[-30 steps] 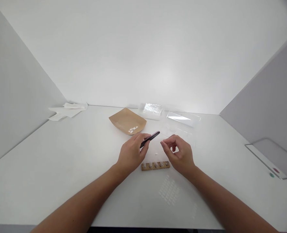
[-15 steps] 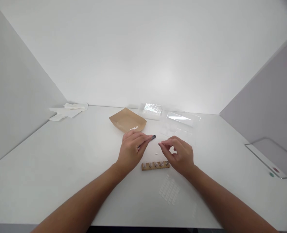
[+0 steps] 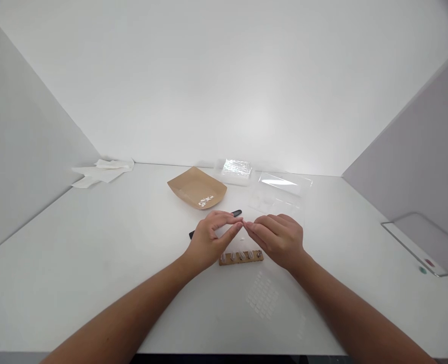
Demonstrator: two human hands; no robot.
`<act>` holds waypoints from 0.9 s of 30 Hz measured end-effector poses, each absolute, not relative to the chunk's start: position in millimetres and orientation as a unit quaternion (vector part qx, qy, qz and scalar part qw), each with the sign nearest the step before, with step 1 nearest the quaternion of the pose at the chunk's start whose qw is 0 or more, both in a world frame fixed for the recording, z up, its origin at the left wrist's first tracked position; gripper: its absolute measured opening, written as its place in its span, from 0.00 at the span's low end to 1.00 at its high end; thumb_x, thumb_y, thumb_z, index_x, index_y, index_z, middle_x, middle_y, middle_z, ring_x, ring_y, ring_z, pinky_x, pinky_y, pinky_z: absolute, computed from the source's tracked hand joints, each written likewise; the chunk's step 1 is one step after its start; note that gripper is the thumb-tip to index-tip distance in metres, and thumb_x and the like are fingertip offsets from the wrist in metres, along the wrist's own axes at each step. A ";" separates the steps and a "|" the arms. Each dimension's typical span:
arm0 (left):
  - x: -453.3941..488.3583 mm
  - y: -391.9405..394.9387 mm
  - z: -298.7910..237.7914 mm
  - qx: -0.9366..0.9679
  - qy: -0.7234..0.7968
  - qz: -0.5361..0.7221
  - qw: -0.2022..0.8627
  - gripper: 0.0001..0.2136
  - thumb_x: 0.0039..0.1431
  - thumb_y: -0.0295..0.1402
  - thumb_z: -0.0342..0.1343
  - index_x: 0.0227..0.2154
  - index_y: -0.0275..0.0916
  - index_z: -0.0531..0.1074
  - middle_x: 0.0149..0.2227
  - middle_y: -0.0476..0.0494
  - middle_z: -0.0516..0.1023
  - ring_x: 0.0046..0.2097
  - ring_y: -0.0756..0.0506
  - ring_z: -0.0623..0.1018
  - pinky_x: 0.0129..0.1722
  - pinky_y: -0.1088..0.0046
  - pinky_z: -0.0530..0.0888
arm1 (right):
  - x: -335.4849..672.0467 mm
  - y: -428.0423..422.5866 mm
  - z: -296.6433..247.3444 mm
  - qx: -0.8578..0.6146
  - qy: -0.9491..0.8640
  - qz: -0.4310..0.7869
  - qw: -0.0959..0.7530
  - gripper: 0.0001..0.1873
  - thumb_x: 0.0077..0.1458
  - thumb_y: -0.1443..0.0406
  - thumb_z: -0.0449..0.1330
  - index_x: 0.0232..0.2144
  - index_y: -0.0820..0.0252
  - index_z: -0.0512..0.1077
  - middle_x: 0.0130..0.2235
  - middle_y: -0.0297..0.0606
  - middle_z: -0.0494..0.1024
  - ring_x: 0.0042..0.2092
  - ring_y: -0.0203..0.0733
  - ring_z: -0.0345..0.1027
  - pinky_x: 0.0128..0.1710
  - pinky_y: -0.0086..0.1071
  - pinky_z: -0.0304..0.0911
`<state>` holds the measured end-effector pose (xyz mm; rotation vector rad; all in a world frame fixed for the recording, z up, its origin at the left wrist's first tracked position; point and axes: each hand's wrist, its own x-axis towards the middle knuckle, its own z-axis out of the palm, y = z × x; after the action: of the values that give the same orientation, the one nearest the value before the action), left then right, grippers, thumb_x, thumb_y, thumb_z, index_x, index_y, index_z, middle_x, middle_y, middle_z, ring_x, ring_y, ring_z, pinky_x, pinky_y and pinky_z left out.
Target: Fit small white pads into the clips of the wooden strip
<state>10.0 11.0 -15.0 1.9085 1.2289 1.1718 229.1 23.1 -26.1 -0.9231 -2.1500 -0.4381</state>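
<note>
My left hand and my right hand meet fingertip to fingertip just above the table, both pinched together. Whatever is between the fingertips is too small to make out. A black slim tool lies flat on the table behind my left hand, partly hidden by it and held by neither hand. Just in front of both hands sits a small wooden strip carrying several clear nail-like tips.
A brown paper tray with small white pieces sits behind the hands. Clear plastic packs and a clear lid lie further back. A sheet of small white pads lies near me. Tissues lie far left, a clear stand far right.
My left hand laid the black tool down on the table and let go. Both hands then moved together until their fingertips met, covering the small white speck on the table.
</note>
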 end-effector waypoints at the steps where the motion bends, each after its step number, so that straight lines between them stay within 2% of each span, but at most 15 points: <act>1: 10.2 10.8 -14.3 0.713 0.462 0.439 0.293 0.09 0.67 0.41 0.62 0.43 0.48 0.85 0.44 0.44 0.87 0.52 0.39 0.83 0.52 0.58 0.82 | 229.3 23.0 -26.3 -0.359 -0.843 -0.165 0.365 0.16 0.68 0.64 0.62 0.25 0.53 0.71 0.26 0.27 0.78 0.26 0.32 0.68 0.26 0.35 0.53; 9: 13.2 9.3 -11.2 0.662 0.469 0.439 0.386 0.10 0.64 0.44 0.65 0.41 0.45 0.85 0.45 0.43 0.86 0.51 0.39 0.83 0.55 0.57 0.81 | 228.9 24.6 -27.5 -0.326 -0.852 -0.174 0.371 0.12 0.66 0.66 0.64 0.29 0.52 0.73 0.28 0.25 0.82 0.29 0.33 0.72 0.26 0.35 0.54; 18: 11.5 12.1 -17.0 0.572 0.425 0.446 0.542 0.13 0.59 0.44 0.69 0.40 0.41 0.83 0.43 0.41 0.87 0.46 0.38 0.86 0.52 0.55 0.83 | 229.0 24.7 -30.3 -0.340 -0.853 -0.104 0.383 0.11 0.66 0.61 0.65 0.29 0.51 0.75 0.29 0.28 0.82 0.29 0.34 0.74 0.27 0.33 0.57; 23: 12.2 11.2 -15.3 0.557 0.420 0.448 0.559 0.14 0.58 0.45 0.70 0.40 0.40 0.81 0.41 0.41 0.86 0.44 0.39 0.86 0.49 0.56 0.84 | 227.3 25.3 -31.9 -0.335 -0.838 -0.075 0.424 0.04 0.63 0.60 0.69 0.37 0.50 0.77 0.31 0.29 0.83 0.29 0.34 0.74 0.30 0.31 0.63; 27: 11.4 10.1 -12.5 0.545 0.431 0.440 0.568 0.17 0.57 0.45 0.71 0.42 0.40 0.76 0.40 0.40 0.87 0.44 0.38 0.86 0.49 0.55 0.82 | 225.0 25.3 -30.3 -0.353 -0.822 0.003 0.448 0.10 0.62 0.56 0.70 0.41 0.52 0.77 0.32 0.32 0.82 0.31 0.36 0.75 0.31 0.31 0.68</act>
<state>11.4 10.1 -12.5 1.2810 1.0130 1.0331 225.0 25.3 -30.3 -0.8742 -2.0336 0.0067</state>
